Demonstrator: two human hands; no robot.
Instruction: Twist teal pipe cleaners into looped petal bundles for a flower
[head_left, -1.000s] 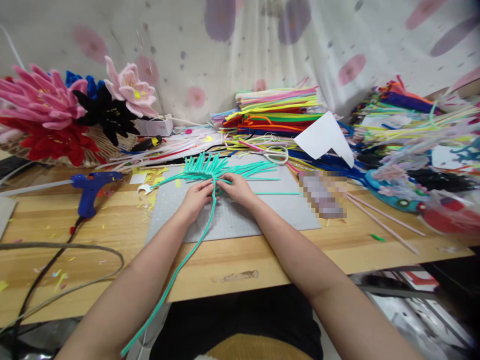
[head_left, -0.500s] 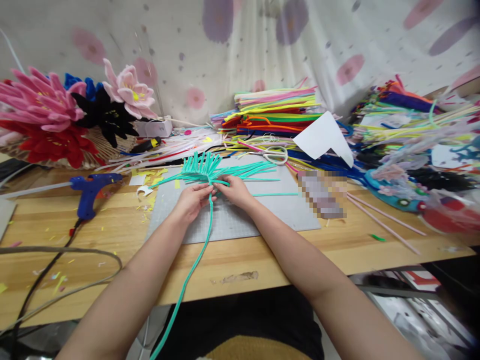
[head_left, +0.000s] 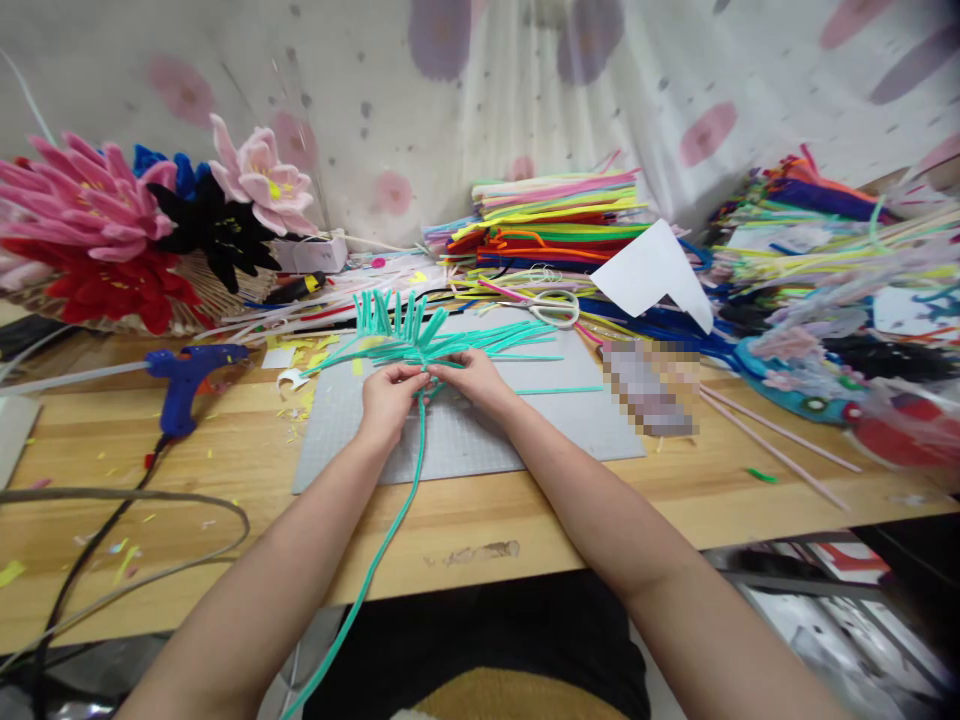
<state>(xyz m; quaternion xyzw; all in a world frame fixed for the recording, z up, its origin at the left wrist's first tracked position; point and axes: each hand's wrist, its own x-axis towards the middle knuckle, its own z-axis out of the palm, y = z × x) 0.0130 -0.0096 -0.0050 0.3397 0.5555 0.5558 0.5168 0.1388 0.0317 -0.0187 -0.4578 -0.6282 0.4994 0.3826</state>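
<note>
In the head view, the work is appearing partway along: the short teal tips of the teal bundle are already standing in a fringe, and the strands are converging at its base; the longer strands are still spreading loose, and a single teal strand is lying apart on the gray mat, so gathering and securing are seemingly remaining; whether the join is holding by itself, I cannot tell.

The bundle is sitting over the far part of the mat, on the wooden surface; its short tips are pointing away from the person, its longer strands are reaching right, and its long teal tail is running toward the person, slanting left past the near edge; the long axis is thus following that tail.

The left hand and right hand are meeting, their fingers pinching the base together.
</note>
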